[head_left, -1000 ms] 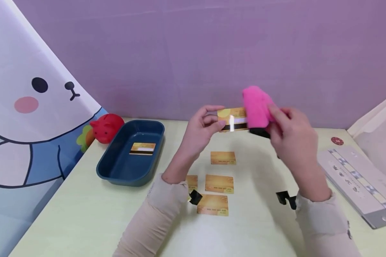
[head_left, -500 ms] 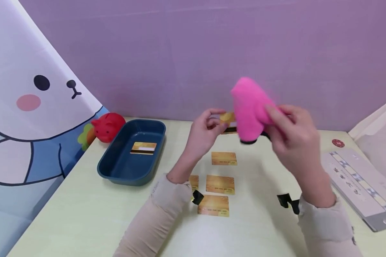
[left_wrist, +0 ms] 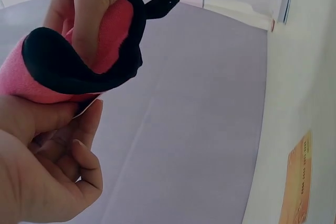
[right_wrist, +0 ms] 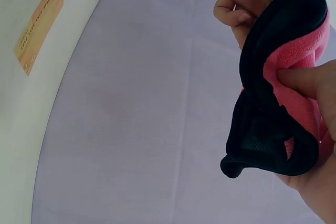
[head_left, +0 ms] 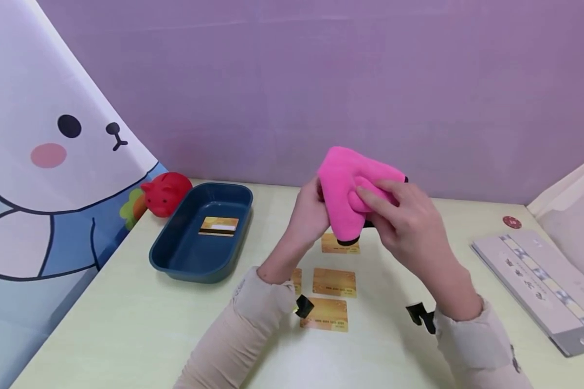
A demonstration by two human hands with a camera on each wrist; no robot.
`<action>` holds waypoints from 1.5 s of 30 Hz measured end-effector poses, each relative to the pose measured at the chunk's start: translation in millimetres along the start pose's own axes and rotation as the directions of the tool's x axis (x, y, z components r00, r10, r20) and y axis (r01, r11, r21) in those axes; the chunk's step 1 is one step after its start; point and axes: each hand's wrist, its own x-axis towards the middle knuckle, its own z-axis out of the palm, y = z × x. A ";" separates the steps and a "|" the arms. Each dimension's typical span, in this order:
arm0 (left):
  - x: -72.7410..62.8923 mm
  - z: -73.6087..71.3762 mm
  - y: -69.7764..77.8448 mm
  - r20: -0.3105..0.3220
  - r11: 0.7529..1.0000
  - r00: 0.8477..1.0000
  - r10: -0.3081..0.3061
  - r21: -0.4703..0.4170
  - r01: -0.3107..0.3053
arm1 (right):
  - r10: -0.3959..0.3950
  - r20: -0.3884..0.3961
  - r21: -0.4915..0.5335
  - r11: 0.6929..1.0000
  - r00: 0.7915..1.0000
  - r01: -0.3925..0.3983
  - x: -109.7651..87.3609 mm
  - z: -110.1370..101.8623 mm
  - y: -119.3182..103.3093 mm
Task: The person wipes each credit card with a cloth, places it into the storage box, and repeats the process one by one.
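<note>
Holding a pink cloth up above the table, the right hand is squeezing it from one side while the left hand is pinching something hidden under it. Folded like that, the cloth is probably wrapping a card so both sides get rubbed. More gold cards are lying right below, and one card is sitting in the blue tray.

Both forearms were covered by close-fitting beige fabric sleeves, the left sleeve and the right sleeve each ending at the wrist in a slightly gathered cuff. A small black clip-like mount sat at the left cuff, and a similar black mount at the right cuff. The left hand and right hand were bare, without rings or gloves. A small dark mark showed on the right sleeve.
</note>
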 end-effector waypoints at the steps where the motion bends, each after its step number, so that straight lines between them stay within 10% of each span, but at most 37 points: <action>1: 0.0 0.4 1.0 0.005 1.000 1.000 -0.009 -0.013 0.009 | 0.012 0.003 -0.006 1.000 1.000 -0.012 -0.1 -0.6 0.3; 45: -2.6 -28.5 11.7 0.069 0.983 0.998 0.007 -0.185 0.006 | 0.294 -0.033 -0.079 0.952 0.955 -0.296 7.5 -22.6 27.0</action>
